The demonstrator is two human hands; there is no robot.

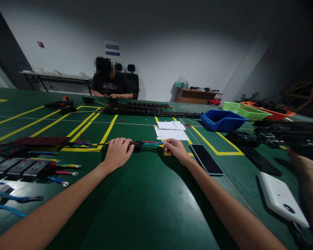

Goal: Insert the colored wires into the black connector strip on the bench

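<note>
A bundle of coloured wires, red and blue among them, stretches between my two hands just above the green table. My left hand is closed over the dark part where the wires come out; its fingers hide most of that piece. On the other side, my right hand pinches the wire ends between thumb and fingers. A bit of yellow shows at those fingertips, too small to make out. Left of my left hand lie more wires with metal ring lugs, coming from a row of dark socket modules.
White papers lie beyond my right hand, with a phone beside my forearm. A blue bin and a green tray stand at right, near a white device. Another person's arm enters at right; a person sits across.
</note>
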